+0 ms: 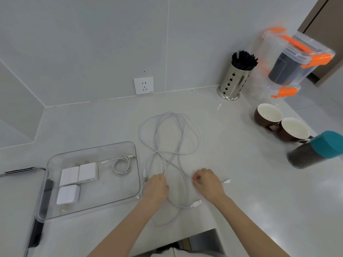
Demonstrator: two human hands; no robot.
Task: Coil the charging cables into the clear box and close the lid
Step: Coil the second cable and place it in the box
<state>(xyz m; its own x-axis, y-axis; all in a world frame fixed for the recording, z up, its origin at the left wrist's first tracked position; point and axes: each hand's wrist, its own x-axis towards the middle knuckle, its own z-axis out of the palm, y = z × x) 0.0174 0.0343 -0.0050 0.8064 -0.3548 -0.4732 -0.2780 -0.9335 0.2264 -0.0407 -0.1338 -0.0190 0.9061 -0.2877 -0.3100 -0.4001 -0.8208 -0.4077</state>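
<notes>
Both forearms reaching in from the bottom edge, elbows cut off. Left hand (156,186): fingers curled over a strand of the loose white cable (169,145), grip closed on it; fingertips hidden. Right hand (207,180): fingertips pinching another strand, narrow grip. Cable sprawled in slack overlapping loops on the glossy pale surface (241,201), white USB plug (196,203) lying free between the wrists, small connector (227,181) just right of the right hand. Clear box (138,164) at left, rounded corners, open: three white square chargers (78,181) and one small coiled cable (121,165) inside. Lid not identifiable with certainty.
</notes>
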